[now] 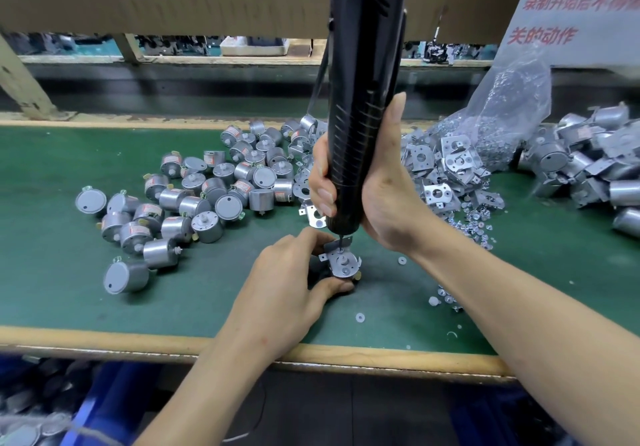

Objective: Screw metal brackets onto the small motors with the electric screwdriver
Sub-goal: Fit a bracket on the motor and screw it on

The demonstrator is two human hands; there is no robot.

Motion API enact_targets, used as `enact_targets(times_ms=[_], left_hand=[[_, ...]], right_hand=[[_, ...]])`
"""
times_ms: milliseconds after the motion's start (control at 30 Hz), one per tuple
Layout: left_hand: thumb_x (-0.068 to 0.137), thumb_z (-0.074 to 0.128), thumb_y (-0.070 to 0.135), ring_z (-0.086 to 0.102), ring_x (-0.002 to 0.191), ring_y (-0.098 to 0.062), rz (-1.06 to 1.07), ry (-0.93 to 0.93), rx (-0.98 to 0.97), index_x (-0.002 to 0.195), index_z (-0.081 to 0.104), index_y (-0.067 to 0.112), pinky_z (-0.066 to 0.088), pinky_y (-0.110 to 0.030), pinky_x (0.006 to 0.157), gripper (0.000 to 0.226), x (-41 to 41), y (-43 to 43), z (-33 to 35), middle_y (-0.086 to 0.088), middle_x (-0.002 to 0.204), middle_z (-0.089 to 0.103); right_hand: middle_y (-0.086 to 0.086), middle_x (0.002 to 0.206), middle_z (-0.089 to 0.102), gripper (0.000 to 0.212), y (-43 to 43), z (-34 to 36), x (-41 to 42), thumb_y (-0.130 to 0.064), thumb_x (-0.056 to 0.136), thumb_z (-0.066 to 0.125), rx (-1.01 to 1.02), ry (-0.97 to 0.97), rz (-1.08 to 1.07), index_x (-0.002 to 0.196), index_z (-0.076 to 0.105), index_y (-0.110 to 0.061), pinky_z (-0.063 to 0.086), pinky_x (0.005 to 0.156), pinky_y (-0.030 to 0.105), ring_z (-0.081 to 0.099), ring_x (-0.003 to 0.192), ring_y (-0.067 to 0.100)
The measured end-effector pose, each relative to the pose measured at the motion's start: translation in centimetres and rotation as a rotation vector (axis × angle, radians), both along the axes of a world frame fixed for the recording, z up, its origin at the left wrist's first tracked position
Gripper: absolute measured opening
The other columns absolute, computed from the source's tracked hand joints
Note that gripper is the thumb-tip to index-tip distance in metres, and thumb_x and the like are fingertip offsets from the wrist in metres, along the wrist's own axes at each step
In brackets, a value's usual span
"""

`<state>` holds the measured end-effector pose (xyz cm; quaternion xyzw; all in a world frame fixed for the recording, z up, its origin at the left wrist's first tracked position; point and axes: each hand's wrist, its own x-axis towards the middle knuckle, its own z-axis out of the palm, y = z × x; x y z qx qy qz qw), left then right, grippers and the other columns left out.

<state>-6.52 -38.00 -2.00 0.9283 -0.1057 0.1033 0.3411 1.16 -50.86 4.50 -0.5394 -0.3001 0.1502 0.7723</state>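
On the green bench (69,307), a bracketed motor (341,265) is pinched by the left hand (287,286); the upright electric screwdriver (360,99) is gripped by the right hand (381,189), bit on the bracket.

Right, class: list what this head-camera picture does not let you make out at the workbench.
- Screw under the bit: head view, too small, hidden by the electric screwdriver tip.
- Motor body: head view, covered by the bracket and left hand.
- Screwdriver top: cut off by the upper edge.
- Bins below the bench: head view, blurred.
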Motion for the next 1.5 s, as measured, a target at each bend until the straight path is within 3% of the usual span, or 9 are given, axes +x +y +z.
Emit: enact_targets(times_ms=[467, 567, 700, 767, 933, 1100, 1267, 1400, 1500], left_hand=[[0.079, 0.078, 0.043, 0.057, 0.090, -0.012, -0.032, -0.024, -0.010, 0.112, 0.057, 0.028, 0.043, -0.027, 0.074, 0.042, 0.1, 0.1, -0.1, 0.012, 0.099, 0.065], [0.079, 0.079, 0.041, 0.053, 0.083, -0.006, -0.038, -0.039, -0.013, 0.110, 0.057, 0.027, 0.037, -0.020, 0.069, 0.040, 0.1, 0.1, 0.1, 0.017, 0.093, 0.063], [0.079, 0.081, 0.036, 0.051, 0.075, 0.007, -0.075, -0.038, -0.045, 0.104, 0.056, 0.034, 0.035, -0.009, 0.066, 0.035, -0.4, 0.4, 0.4, 0.027, 0.082, 0.056], [0.078, 0.081, 0.033, 0.051, 0.077, 0.010, -0.084, -0.076, -0.052, 0.107, 0.058, 0.035, 0.034, -0.010, 0.068, 0.037, -0.9, 0.4, 0.7, 0.030, 0.081, 0.056], [0.071, 0.076, 0.017, 0.050, 0.083, 0.014, -0.109, -0.256, -0.107, 0.116, 0.063, 0.027, 0.034, -0.001, 0.078, 0.048, -2.3, -0.3, 1.8, 0.035, 0.094, 0.057], [0.079, 0.075, 0.050, 0.051, 0.096, -0.001, -0.106, -0.374, 0.001, 0.129, 0.055, 0.022, 0.038, -0.013, 0.091, 0.062, -2.6, 0.7, 2.4, 0.020, 0.116, 0.059], [0.090, 0.054, 0.047, 0.047, 0.110, -0.049, 0.609, -0.217, 0.284, 0.131, 0.044, 0.005, 0.044, -0.059, 0.088, 0.059, -0.8, 7.8, 2.1, -0.026, 0.126, 0.051], [0.085, 0.063, 0.043, 0.057, 0.084, -0.047, 0.724, 0.144, 0.336, 0.121, 0.040, 0.009, 0.052, -0.057, 0.075, 0.055, -0.3, 13.0, 0.3, -0.027, 0.104, 0.058], [0.081, 0.072, 0.031, 0.060, 0.074, -0.046, 0.738, 0.183, 0.345, 0.111, 0.046, 0.003, 0.053, -0.050, 0.071, 0.049, -0.5, 13.4, -0.1, -0.031, 0.092, 0.062]], right_hand=[[0.005, 0.055, 0.052, 0.074, 1.0, 0.2, -1.9, -0.070, 0.092, 0.014, -0.029, -0.004, -0.477, 0.071, 0.054, -0.012, 0.045, 0.051, 0.030, 0.048, 0.048, 0.021], [-0.001, 0.065, 0.062, 0.065, 0.5, -0.2, -2.8, -0.067, 0.098, 0.025, -0.136, -0.087, -0.643, 0.079, 0.060, -0.015, 0.052, 0.064, 0.037, 0.059, 0.061, 0.017], [-0.013, 0.097, 0.072, 0.019, -1.7, -2.0, -5.5, -0.043, 0.098, 0.066, -0.339, -0.175, -0.955, 0.104, 0.065, -0.025, 0.055, 0.085, 0.029, 0.068, 0.091, 0.003], [-0.013, 0.108, 0.070, 0.021, -2.5, -3.2, -7.5, -0.031, 0.095, 0.073, -0.349, -0.142, -1.027, 0.114, 0.064, -0.027, 0.053, 0.093, 0.029, 0.066, 0.104, 0.005], [-0.017, 0.115, 0.072, 0.029, -3.6, -4.1, -11.3, -0.026, 0.094, 0.073, -0.446, 0.098, -0.664, 0.119, 0.062, -0.036, 0.051, 0.089, 0.016, 0.066, 0.106, -0.004], [0.006, 0.102, 0.079, 0.029, -5.8, -2.9, -11.7, -0.010, 0.095, 0.069, -0.198, 0.320, -0.534, 0.121, 0.061, -0.022, 0.060, 0.085, 0.030, 0.074, 0.088, 0.015], [0.014, 0.106, 0.076, 0.025, -14.1, -1.3, -8.9, -0.022, 0.098, 0.064, 0.066, 0.506, -0.782, 0.112, 0.067, -0.003, 0.061, 0.081, 0.033, 0.073, 0.088, 0.020], [0.006, 0.095, 0.064, 0.020, -20.9, 1.0, -6.1, -0.003, 0.101, 0.050, 0.263, 0.570, -0.943, 0.082, 0.054, -0.011, 0.055, 0.069, 0.020, 0.063, 0.077, 0.011], [0.004, 0.105, 0.061, 0.010, -24.8, 3.4, -4.2, -0.010, 0.104, 0.045, 0.539, 0.590, -1.087, 0.095, 0.051, -0.010, 0.055, 0.065, 0.016, 0.063, 0.073, 0.010]])
